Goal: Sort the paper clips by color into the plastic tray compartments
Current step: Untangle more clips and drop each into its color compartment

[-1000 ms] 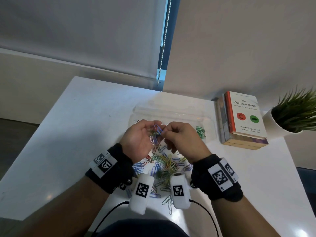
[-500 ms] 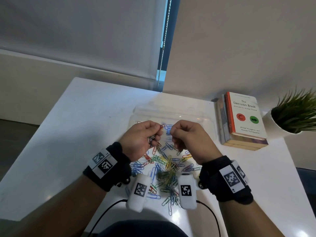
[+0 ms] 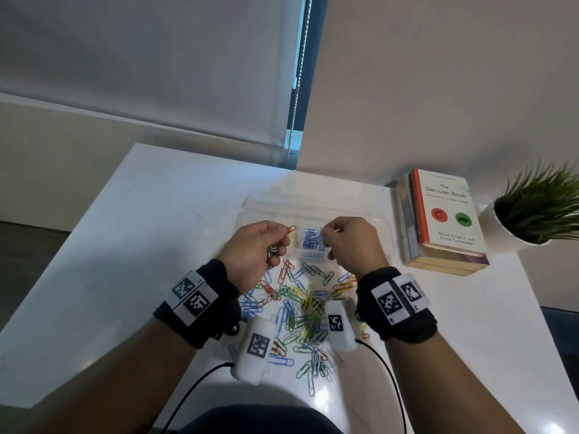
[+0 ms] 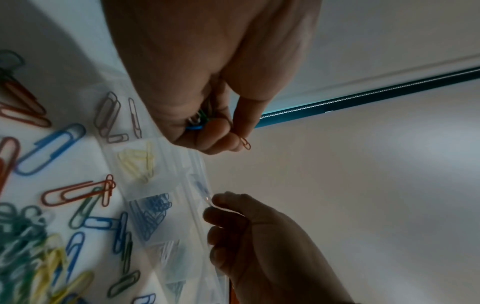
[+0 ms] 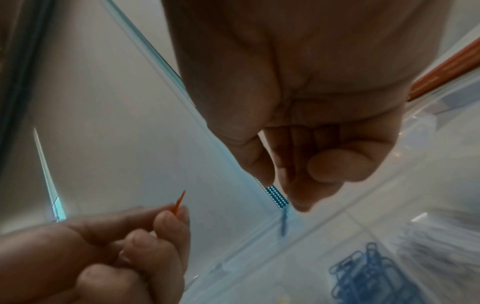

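A clear plastic tray (image 3: pixel 313 205) lies across the white table. Its compartments hold silver clips (image 4: pixel 111 115), yellow clips (image 4: pixel 137 162), blue clips (image 3: pixel 311 241) and white clips (image 4: pixel 166 251). A loose pile of mixed clips (image 3: pixel 300 308) lies in front of it. My left hand (image 3: pixel 286 234) pinches a red clip (image 3: pixel 291 228) at the tray's left part and keeps several more clips (image 4: pixel 197 121) in its curled fingers. My right hand (image 3: pixel 329 236) hovers over the blue compartment, fingers curled. A blurred blue clip (image 5: pixel 284 223) sits just off its fingertips; a grip on it is unclear.
A stack of books (image 3: pixel 438 220) lies right of the tray, with a potted plant (image 3: pixel 532 214) at the far right table edge. A blind cord (image 3: pixel 297 89) hangs behind the table. Bare table surface stretches to the left (image 3: pixel 141 245).
The hands were joined over the pile working on linked clips. They have separated and moved forward over the tray, the left with a red clip, the right towards the blue compartment.
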`<state>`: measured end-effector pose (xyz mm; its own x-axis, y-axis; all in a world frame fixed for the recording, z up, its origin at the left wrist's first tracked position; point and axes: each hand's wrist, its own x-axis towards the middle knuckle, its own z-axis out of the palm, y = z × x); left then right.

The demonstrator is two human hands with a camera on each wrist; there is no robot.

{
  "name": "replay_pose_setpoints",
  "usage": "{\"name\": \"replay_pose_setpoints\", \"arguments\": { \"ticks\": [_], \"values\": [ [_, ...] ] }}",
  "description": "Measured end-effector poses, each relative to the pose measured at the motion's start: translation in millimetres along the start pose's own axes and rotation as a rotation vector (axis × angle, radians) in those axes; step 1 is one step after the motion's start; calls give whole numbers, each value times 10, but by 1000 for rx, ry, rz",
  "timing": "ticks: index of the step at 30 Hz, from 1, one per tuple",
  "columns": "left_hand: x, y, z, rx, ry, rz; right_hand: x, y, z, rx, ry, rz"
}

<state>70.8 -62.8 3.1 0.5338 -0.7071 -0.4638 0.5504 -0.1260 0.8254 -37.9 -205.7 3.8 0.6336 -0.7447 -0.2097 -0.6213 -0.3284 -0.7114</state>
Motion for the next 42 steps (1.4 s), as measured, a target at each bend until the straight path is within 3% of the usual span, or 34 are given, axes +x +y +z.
{"name": "replay_pose_setpoints", "arguments": {
  "ticks": [4, 9, 15, 19, 22, 29, 33, 37, 40, 42],
  "values": [
    [19, -14, 29, 61, -12, 4, -82, -36, -63, 15, 23, -40],
    [5, -43, 90, 142, -58, 20, -364, -176, -15, 294, -165, -155],
    [-30, -9, 50, 102, -52, -15, -354, -99, 7, 366, -78, -138],
    [-23, 115, -153, -172, 63, -52, -222, -68, 2, 307, -38, -121],
    [-37, 209, -295, -275, 121, -36, -110, -174, 139, 292, -108, -121],
    [-53, 275, -406, -237, 150, 18, 99, -563, 458, 179, -216, -197],
    [-76, 247, -370, -164, 148, 31, 51, -579, 431, 212, -180, -197],
    [-82, 189, -297, -53, 120, 21, -157, -589, 352, 120, -116, -385],
    [-86, 146, -206, -13, 67, 5, -297, -607, 339, -69, -188, -543],
    [-90, 138, -129, 36, 49, 9, -322, -596, 352, -172, -182, -572]
  ]
}}
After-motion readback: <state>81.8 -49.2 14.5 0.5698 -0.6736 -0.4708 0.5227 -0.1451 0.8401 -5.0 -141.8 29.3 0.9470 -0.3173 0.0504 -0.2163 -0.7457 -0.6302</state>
